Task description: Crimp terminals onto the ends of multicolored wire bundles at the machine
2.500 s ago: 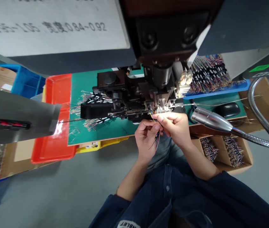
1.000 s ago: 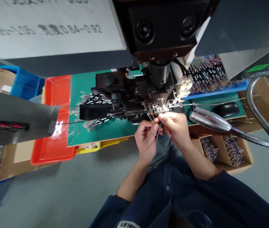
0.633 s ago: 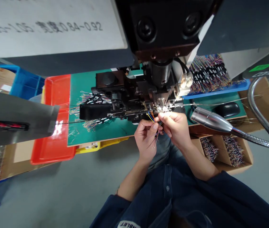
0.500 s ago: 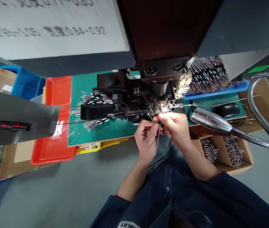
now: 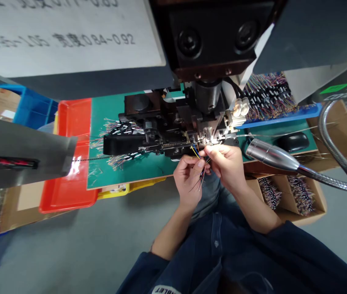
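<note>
While left fingers [image 5: 189, 160] and right fingers [image 5: 214, 152] pinch it, a wire bundle [image 5: 195, 152] — thin, fanned, yellow, blue, orange

A dark navy cloth shirt [image 5: 188, 265] has a stitched front placket [image 5: 216, 228], a small round button [image 5: 216, 243] and a white lettered patch [image 5: 165, 289]; below, faded blue-grey trousers [image 5: 207, 199]. The left hand [image 5: 188, 179] and right hand [image 5: 229, 163] are bare.

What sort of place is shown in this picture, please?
Most likely a wiring workshop or factory. The left hand and right hand hold thin coloured wires at a press-like machine, wire bundles sit in a divided cardboard box, and similar bundles lie on a blue tray.
</note>
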Demonstrator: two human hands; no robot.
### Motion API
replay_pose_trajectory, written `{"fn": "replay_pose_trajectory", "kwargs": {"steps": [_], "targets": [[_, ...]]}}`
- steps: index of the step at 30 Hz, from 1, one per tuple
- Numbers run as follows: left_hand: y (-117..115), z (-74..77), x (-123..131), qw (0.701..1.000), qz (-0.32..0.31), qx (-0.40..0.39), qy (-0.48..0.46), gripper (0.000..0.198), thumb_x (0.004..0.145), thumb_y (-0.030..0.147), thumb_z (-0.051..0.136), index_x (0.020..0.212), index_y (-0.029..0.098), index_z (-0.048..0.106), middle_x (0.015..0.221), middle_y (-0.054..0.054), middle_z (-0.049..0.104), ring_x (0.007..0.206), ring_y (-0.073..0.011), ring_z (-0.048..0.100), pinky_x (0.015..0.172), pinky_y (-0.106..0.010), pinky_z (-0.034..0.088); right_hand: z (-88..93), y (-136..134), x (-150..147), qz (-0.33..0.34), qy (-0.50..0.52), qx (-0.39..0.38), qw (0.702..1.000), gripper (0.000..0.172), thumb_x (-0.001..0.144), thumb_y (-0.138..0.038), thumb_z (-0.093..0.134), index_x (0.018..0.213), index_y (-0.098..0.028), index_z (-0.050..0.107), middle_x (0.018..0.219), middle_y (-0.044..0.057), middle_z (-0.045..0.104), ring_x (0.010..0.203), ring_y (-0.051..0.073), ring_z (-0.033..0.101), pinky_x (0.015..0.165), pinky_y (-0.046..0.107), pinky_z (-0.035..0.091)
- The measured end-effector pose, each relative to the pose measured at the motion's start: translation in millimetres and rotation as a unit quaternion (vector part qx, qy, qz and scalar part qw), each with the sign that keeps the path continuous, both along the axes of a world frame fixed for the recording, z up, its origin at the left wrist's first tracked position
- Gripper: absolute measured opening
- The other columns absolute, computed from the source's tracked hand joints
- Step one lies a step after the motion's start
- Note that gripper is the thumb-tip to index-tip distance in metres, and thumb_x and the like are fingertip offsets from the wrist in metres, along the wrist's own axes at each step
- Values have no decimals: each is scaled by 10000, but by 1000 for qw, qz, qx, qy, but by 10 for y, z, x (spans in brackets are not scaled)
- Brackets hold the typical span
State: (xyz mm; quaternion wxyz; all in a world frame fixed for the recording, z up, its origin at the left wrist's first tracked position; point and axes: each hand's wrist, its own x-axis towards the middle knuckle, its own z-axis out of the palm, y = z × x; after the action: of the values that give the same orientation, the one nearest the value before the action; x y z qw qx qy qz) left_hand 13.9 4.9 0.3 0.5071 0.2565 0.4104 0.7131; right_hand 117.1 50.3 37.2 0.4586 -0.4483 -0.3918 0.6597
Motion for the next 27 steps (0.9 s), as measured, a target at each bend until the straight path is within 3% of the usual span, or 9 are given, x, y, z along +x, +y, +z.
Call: {"fn": "replay_pose_trajectory", "kwargs": {"steps": [17, 27], "targets": [[10, 27, -11, 1000, 7, 2, 28, 264, 975, 402, 885, 908, 225, 701, 800, 13, 759, 633, -105, 701, 604, -230, 607, -5, -2, -14, -5, -7, -1, 1000, 379, 954, -586, 824, 883, -219, 893, 413, -79, 471, 377, 87, 405, 453, 255, 465], [-6, -45, -12, 999, -38, 6, 17, 284, 978, 410, 879, 891, 209, 699, 711, 25, 704, 621, -132, 705, 600, -252, 593, 96, 8, 26, 19, -51, 49, 997, 363, 941, -560, 857, 834, -213, 867, 463, -54, 555, 389, 102, 456, 396, 252, 430]]}}
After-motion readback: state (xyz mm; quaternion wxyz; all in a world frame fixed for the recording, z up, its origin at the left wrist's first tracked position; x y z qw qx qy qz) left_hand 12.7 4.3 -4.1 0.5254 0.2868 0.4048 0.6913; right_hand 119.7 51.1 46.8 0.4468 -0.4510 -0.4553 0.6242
